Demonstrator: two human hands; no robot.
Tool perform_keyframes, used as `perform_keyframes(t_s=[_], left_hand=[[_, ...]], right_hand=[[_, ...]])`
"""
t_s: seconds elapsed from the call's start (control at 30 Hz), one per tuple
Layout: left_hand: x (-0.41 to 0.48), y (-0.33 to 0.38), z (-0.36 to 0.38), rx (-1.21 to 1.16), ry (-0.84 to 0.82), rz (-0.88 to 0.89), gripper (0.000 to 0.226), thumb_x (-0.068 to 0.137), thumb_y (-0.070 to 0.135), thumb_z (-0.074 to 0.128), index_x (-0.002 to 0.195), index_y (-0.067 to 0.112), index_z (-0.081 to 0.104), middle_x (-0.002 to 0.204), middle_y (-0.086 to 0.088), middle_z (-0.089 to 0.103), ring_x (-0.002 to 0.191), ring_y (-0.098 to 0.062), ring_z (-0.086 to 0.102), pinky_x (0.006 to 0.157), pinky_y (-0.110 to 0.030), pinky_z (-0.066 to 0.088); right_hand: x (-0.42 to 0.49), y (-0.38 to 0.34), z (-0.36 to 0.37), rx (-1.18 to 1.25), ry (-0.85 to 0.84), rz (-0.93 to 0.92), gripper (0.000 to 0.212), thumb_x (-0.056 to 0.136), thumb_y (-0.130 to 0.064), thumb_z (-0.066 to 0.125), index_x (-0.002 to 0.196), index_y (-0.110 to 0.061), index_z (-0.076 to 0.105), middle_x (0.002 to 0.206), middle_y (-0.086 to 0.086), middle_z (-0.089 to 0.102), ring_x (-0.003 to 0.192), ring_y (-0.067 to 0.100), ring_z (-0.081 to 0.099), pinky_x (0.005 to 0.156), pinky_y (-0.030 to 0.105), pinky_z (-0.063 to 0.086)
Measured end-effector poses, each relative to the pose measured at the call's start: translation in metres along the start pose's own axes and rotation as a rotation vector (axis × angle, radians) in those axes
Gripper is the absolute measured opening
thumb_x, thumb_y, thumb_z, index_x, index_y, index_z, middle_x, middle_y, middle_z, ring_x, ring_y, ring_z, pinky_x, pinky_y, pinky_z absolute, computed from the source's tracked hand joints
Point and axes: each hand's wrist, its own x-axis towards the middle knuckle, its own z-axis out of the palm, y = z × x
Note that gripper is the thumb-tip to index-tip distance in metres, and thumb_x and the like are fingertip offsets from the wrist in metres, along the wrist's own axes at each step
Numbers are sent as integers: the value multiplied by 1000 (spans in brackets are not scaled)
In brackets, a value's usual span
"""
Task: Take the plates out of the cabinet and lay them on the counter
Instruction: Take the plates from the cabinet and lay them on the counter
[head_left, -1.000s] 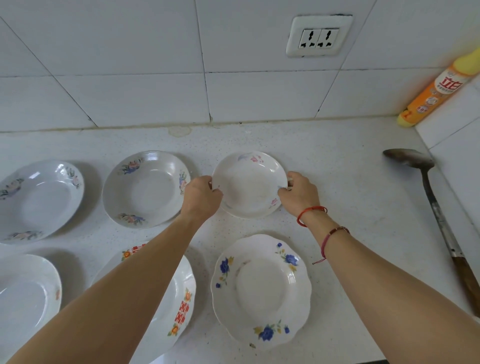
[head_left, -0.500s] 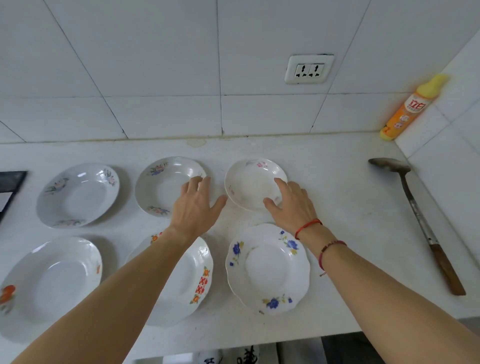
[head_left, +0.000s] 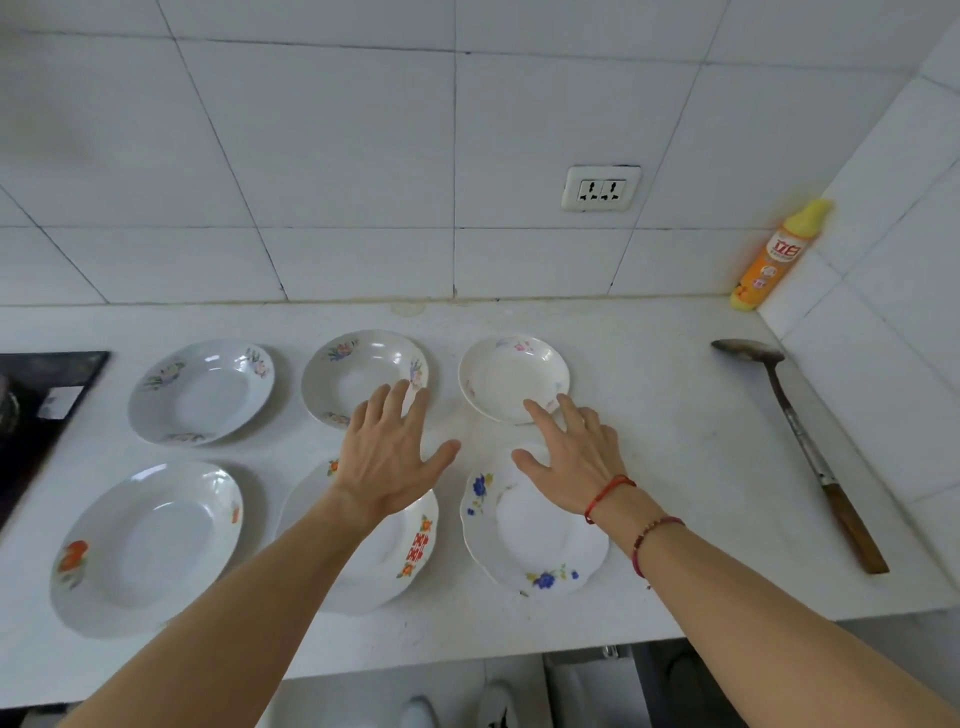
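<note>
Six empty plates (head_left: 513, 376) on counter (head_left: 649, 441), hands spread, holding nothing

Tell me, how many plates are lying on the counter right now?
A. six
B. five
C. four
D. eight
A: six plates lie in two rows of three on the counter, from the back-left plate to the blue-flowered plate at front right; both open hands, the left hand and the right hand, hold nothing.
</note>
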Motion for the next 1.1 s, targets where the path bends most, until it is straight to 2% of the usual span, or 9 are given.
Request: perform_keyframes(t_s=[0.37,0.47,0.73,0.93,1.1], left_hand=[[-31,8,7,19,-1,-73,86,86,73,25,149,15,36,157,-14,32,144,-36,28,116,-51,27],[-38,9,7,18,10,-68,80,89,70,32,147,16,37,157,-14,32,144,-36,28,115,-50,27],[-56,11,11,1,3,-42,80,89,69,35,150,16,34,158,-13,30,145,-36,27,116,-51,26],[-103,3,11,-28,23,-26,86,84,71,28,149,14,36,155,-15,35,143,-36,31,114,-50,29],[-175,-8,7,-57,69,22,81,85,67,32,144,13,41,152,-15,39,139,-37,35,109,-51,34]], right_hand=[[-6,0,4,4,-15,-77,69,91,-62,39,152,-37,17,160,14,18,140,37,25,110,52,29],[-9,0,7,8,-16,-75,69,91,-62,39,151,-37,17,160,13,18,139,36,26,110,52,29],[-29,3,8,2,16,-50,69,90,-63,38,151,-36,18,157,15,23,134,36,32,106,51,33],[-68,-11,11,-41,44,-8,70,90,-63,37,152,-36,17,157,14,22,136,36,29,108,51,29],[-140,-42,15,-56,67,24,70,90,-62,37,152,-36,18,158,13,21,139,36,26,110,52,28]])
